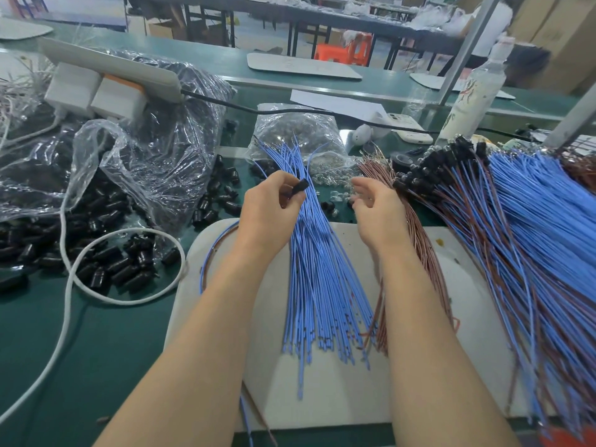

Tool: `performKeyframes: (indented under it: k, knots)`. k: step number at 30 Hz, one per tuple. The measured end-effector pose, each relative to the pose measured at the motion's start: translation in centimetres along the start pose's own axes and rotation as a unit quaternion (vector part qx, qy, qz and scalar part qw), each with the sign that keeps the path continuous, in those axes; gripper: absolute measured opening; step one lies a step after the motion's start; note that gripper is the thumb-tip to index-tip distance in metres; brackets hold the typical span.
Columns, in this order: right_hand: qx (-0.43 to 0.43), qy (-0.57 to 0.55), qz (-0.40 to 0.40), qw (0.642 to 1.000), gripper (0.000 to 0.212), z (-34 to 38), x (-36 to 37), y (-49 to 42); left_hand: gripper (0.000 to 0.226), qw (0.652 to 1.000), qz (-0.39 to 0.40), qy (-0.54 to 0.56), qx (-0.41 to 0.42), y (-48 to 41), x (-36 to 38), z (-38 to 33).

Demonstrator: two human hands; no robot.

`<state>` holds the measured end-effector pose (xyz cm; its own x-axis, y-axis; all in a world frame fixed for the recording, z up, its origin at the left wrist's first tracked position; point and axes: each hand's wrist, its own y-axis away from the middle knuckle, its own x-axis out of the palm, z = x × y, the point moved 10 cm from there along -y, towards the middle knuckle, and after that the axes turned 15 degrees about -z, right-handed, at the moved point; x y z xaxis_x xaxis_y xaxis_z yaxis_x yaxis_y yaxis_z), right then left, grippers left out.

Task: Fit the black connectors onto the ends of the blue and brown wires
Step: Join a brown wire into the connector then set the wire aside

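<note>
My left hand pinches one black connector above a fanned bundle of loose blue wires on a white mat. A blue and a brown wire curve out from under my left wrist to the left. My right hand hovers beside it with loosely curled fingers, over a bundle of brown wires; I cannot see anything held in it. Loose black connectors lie scattered on the green table at the left.
A large heap of finished blue and brown wires with connectors fills the right. Clear plastic bags of connectors, a power strip, a white cable, a phone and a bottle stand behind.
</note>
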<state>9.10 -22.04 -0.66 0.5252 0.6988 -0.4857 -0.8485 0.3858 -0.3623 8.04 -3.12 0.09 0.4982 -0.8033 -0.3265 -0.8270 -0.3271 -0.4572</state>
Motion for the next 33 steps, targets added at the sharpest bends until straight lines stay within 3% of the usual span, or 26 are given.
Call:
performKeyframes:
  k: [5, 9, 13, 16, 20, 25, 28, 33]
  knots:
    - [-0.002, 0.094, -0.114, 0.989, 0.036, -1.0, -2.9, -0.7, 0.009, 1.000, -0.008, 0.008, 0.001, 0.0, -0.1, 0.1]
    - [0.014, 0.171, -0.057, 0.983, 0.039, -2.0, -1.6, -0.8, 0.011, 1.000, -0.005, 0.006, 0.005, 0.0, 0.0, 0.1]
    - [-0.001, 0.092, 0.009, 0.996, 0.045, -1.1, 0.2, -0.2, 0.011, 1.000, -0.006, 0.004, 0.008, 0.0, 0.1, 0.1]
    - [-0.002, 0.041, -0.033, 0.999, 0.046, -0.7, -0.8, -0.4, 0.011, 1.000, -0.006, 0.003, 0.009, 0.0, 0.1, 0.1]
    - [0.003, 0.099, -0.086, 0.991, 0.045, -1.2, -2.1, -0.7, 0.012, 1.000, -0.006, 0.000, 0.009, 0.0, 0.1, 0.0]
    - [-0.002, 0.154, -0.015, 0.988, 0.042, -1.7, -0.4, -0.6, 0.013, 1.000, -0.004, 0.001, 0.010, 0.0, 0.2, -0.1]
    - [-0.020, 0.097, 0.014, 0.995, 0.040, -0.9, 0.5, -0.2, 0.013, 1.000, -0.002, -0.002, 0.013, 0.0, 0.2, -0.2]
    - [-0.012, 0.060, -0.079, 0.995, 0.040, -0.5, -1.8, -0.6, 0.012, 1.000, -0.002, -0.003, 0.015, 0.1, 0.1, -0.4]
